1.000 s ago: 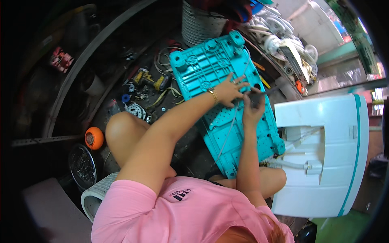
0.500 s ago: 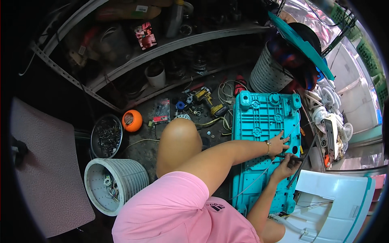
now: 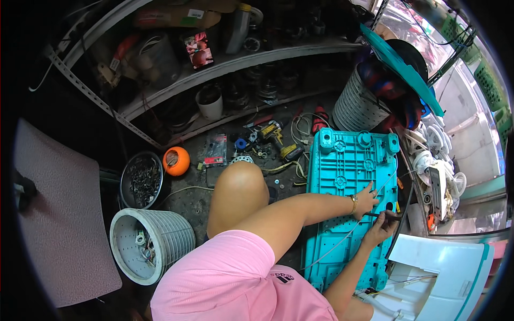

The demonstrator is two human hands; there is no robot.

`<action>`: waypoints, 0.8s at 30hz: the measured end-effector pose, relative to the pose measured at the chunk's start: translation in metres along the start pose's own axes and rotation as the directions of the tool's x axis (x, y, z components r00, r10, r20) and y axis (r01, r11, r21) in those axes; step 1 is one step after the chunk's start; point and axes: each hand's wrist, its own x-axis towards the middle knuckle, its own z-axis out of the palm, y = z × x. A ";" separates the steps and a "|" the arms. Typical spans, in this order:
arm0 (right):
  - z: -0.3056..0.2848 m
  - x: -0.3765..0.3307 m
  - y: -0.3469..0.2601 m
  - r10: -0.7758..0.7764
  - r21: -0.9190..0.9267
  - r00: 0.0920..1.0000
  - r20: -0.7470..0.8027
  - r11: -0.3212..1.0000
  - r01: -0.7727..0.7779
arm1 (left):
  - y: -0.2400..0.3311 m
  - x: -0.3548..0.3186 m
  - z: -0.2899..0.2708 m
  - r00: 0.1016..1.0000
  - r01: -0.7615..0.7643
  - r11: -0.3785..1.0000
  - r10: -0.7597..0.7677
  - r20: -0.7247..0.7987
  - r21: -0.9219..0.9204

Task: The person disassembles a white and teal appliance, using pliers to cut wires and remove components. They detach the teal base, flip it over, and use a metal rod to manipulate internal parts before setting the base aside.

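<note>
A turquoise plastic base (image 3: pixel 342 179), ribbed and with round feet at its corners, lies in front of me on the right. My left hand (image 3: pixel 366 201) rests on it, fingers spread and pointing away, a bracelet at the wrist. Just nearer, my right hand (image 3: pixel 379 230) has its fingers closed round a slim dark screwdriver-like tool (image 3: pixel 393 216). Its thin shaft points left, toward the heel of my left hand; I cannot make out what its tip touches. A thin grey cord (image 3: pixel 337 243) runs across the base, passing by both hands.
A yellow cordless drill (image 3: pixel 278 140) lies on the floor beyond my knee. At left are a bowl of screws (image 3: pixel 141 179), an orange pot (image 3: pixel 176 161) and a tipped white perforated tub (image 3: pixel 134 214). White plastic parts (image 3: pixel 436 176) and a white panel (image 3: pixel 444 257) flank the base.
The whole view has shifted slightly. My right hand has turned a little on the dark tool. My left hand stays on the base with its fingers spread.
</note>
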 end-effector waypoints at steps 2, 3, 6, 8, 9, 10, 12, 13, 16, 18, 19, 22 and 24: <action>0.003 0.001 -0.008 0.050 0.025 0.997 -0.055 0.998 -0.049 | 0.003 0.000 -0.003 0.999 0.027 0.999 -0.027 0.023 -0.034; 0.002 0.002 -0.014 0.115 0.022 0.989 -0.097 0.993 -0.113 | 0.004 0.001 -0.005 0.998 0.038 0.999 -0.037 0.045 -0.037; -0.005 0.006 -0.009 0.083 0.036 0.993 -0.089 0.996 -0.080 | 0.007 0.002 -0.008 0.995 0.068 0.998 -0.067 0.071 -0.013; 0.003 0.010 -0.015 -0.003 0.060 0.999 -0.036 0.998 0.005 | 0.008 0.003 -0.005 0.992 0.095 0.995 -0.095 0.082 0.006; 0.010 0.009 -0.017 0.013 0.183 1.000 -0.025 0.983 -0.008 | 0.009 0.004 -0.003 0.990 0.111 0.994 -0.111 0.090 0.013; 0.014 0.011 -0.017 0.029 0.324 1.000 0.002 0.946 -0.028 | 0.010 0.006 -0.002 0.987 0.126 0.992 -0.128 0.097 0.021; 0.018 0.012 -0.018 0.050 0.580 0.997 0.064 0.811 -0.077 | 0.012 0.010 0.001 0.986 0.136 0.990 -0.139 0.088 0.045; 0.016 0.014 -0.009 0.083 0.592 0.993 0.089 0.797 -0.120 | 0.010 0.008 0.003 0.984 0.149 0.987 -0.153 0.089 0.057; 0.008 0.017 0.001 0.117 0.497 0.992 0.050 0.859 -0.126 | 0.013 0.012 -0.002 0.980 0.143 0.988 -0.150 0.131 0.057; 0.014 0.018 0.000 0.103 0.494 0.994 0.026 0.863 -0.103 | 0.011 0.010 -0.001 0.983 0.133 0.989 -0.139 0.123 0.056; 0.016 0.020 -0.001 0.099 0.490 0.995 0.014 0.867 -0.093 | 0.010 0.009 -0.001 0.984 0.127 0.990 -0.133 0.121 0.053; 0.018 0.026 0.001 0.095 0.533 0.995 0.002 0.842 -0.082 | 0.009 0.007 -0.002 0.987 0.125 0.992 -0.126 0.103 0.016; 0.022 0.027 -0.002 0.048 0.539 0.999 0.015 0.841 -0.048 | 0.009 0.006 -0.001 0.989 0.126 0.992 -0.126 0.079 0.006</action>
